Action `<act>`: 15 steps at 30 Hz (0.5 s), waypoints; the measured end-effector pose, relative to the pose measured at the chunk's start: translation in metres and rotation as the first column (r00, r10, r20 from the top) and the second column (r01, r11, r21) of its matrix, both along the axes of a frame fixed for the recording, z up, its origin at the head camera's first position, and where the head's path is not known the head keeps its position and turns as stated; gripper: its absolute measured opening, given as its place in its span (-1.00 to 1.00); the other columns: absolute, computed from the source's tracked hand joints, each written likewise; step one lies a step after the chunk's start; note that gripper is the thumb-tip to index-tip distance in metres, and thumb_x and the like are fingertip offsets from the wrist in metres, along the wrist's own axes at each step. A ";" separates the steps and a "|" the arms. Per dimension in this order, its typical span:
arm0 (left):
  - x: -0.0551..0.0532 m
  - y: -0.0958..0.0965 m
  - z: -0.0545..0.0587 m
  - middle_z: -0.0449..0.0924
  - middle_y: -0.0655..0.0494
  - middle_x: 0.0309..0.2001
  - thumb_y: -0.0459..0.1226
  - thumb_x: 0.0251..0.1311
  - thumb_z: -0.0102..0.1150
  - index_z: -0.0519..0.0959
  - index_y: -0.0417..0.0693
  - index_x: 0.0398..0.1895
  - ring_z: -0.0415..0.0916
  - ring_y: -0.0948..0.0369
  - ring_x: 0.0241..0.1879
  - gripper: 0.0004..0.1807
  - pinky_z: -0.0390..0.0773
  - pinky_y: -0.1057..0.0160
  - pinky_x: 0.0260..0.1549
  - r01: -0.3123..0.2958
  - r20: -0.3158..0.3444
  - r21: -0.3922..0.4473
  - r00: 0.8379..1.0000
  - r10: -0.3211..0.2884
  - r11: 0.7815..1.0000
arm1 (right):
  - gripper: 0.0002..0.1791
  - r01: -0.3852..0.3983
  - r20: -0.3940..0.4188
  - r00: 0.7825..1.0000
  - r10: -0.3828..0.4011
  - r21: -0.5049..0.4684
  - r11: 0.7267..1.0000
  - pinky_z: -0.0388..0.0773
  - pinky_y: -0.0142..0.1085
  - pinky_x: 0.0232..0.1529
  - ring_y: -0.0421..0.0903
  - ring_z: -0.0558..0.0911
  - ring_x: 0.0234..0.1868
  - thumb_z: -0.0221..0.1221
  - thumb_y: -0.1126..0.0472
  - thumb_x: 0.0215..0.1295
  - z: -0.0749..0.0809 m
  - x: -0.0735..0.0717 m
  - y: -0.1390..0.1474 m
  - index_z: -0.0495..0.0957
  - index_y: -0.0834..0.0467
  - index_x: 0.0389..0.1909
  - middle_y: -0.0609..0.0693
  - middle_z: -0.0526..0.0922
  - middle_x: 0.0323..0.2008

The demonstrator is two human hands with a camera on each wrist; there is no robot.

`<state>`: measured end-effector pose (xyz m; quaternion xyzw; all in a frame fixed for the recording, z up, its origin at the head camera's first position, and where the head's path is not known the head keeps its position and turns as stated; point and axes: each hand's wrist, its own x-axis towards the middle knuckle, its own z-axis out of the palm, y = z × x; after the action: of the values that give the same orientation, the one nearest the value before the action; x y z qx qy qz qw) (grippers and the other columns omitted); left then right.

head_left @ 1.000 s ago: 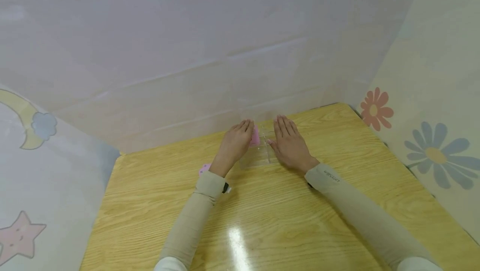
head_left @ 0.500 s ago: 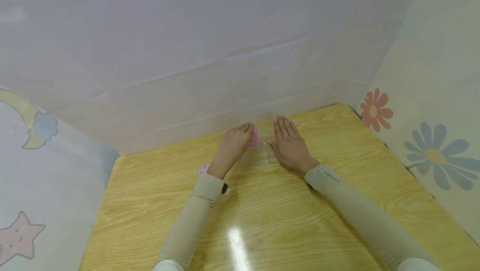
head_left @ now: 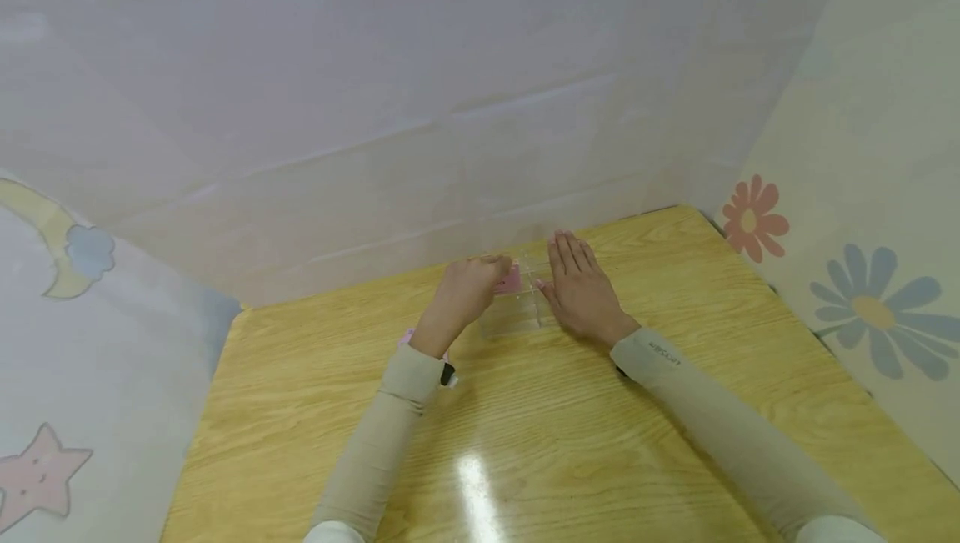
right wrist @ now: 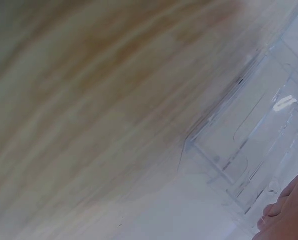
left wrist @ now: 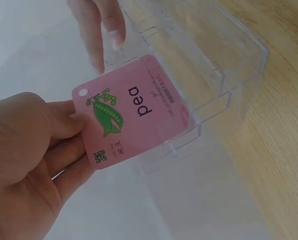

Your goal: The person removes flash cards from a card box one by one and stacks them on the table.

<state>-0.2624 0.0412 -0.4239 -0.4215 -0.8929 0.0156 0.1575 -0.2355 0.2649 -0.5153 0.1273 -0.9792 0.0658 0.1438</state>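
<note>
My left hand (head_left: 459,293) pinches a pink flashcard (left wrist: 133,110) between thumb and fingers. The card carries a pea-pod picture and the word "pea". Its lower edge lies at a clear plastic holder (left wrist: 209,95) with stepped compartments; whether it sits inside a slot I cannot tell. In the head view, the same holder (head_left: 512,322) stands near the table's back edge, partly hidden by the left hand. My right hand (head_left: 583,293) lies at the holder's right side with fingers straight, thumb toward it. Its fingertips also show at the top of the left wrist view.
Another pink card (head_left: 407,336) lies on the wooden table (head_left: 525,443), partly covered by my left wrist. A pale sheet wall (head_left: 420,151) rises behind the table, and flower-printed walling (head_left: 900,218) stands on the right.
The left hand has shifted slightly toward me and its knuckles have turned. More of the held card's face now shows in the head view. My right hand has stayed in place.
</note>
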 end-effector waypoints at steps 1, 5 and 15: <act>0.001 0.000 0.002 0.74 0.13 -0.02 -0.45 0.21 0.25 0.63 -0.02 0.09 0.66 0.30 -0.51 -0.62 0.57 0.47 -0.58 0.002 0.020 0.004 1.000 -0.002 1.000 | -0.14 0.003 0.001 1.000 -0.003 -0.006 1.000 -0.31 0.05 0.62 0.18 -0.19 0.61 -0.17 -0.17 0.53 0.000 0.000 0.000 -0.21 0.33 0.55 0.23 -0.33 0.58; 0.003 -0.003 0.005 0.73 0.21 0.00 -0.53 0.21 0.18 0.66 0.08 0.09 0.68 0.33 -0.39 -0.55 0.45 0.51 -0.59 0.025 0.138 0.038 0.990 -0.030 0.999 | -0.15 0.006 0.001 1.000 -0.006 -0.002 1.000 -0.26 0.05 0.62 0.18 -0.19 0.61 -0.21 -0.17 0.54 0.000 0.001 0.000 -0.20 0.33 0.55 0.25 -0.26 0.58; 0.006 -0.007 0.013 0.70 0.24 0.04 -0.57 0.20 0.14 0.65 0.08 0.11 0.68 0.23 0.01 -0.51 0.68 0.34 -0.25 0.038 0.232 0.086 0.971 -0.057 0.996 | -0.15 -0.003 -0.008 1.000 0.003 -0.003 1.000 -0.23 0.06 0.61 0.19 -0.19 0.61 -0.22 -0.17 0.55 0.001 0.002 0.001 -0.22 0.34 0.54 0.29 -0.19 0.57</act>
<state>-0.2567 0.0338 -0.4113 -0.4349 -0.8948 -0.0739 0.0686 -0.2331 0.2656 -0.5146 0.1287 -0.9783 0.0669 0.1477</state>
